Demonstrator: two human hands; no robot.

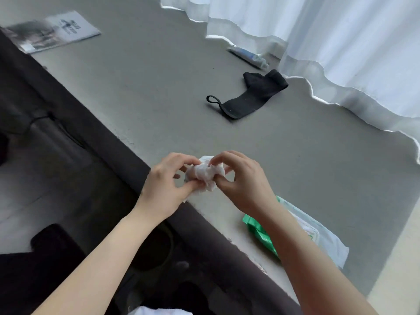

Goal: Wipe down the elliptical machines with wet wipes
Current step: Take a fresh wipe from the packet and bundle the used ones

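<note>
Just above the near edge of the grey tabletop (172, 92), both hands meet around a crumpled wet wipe (205, 172). The left hand (169, 183) pinches its left end between thumb and curled fingers, and the right hand (243, 178) pinches the right end the same way, so the wipe is bunched between them and held clear of the surface. That two-ended grip suits pulling the sheet open or twisting it into a usable pad, and I judge the wipe is being readied, not yet used. Under the right forearm lies the green and white wipe pack (302, 233), flat on the tabletop and close at hand, a sensible place for drawing the next sheet. Farther back, well apart from the hands, rest a black cloth strap with a loop (247, 96), a small tube (247, 56) near the hem of the white curtain (341, 42), and a booklet (54, 30) at the far left corner; none of these seems part of the job. Dark shapes below the tabletop edge at the lower left may belong to the machine, but I cannot tell. No elliptical surface is being touched, so the wiping itself appears yet to start.
</note>
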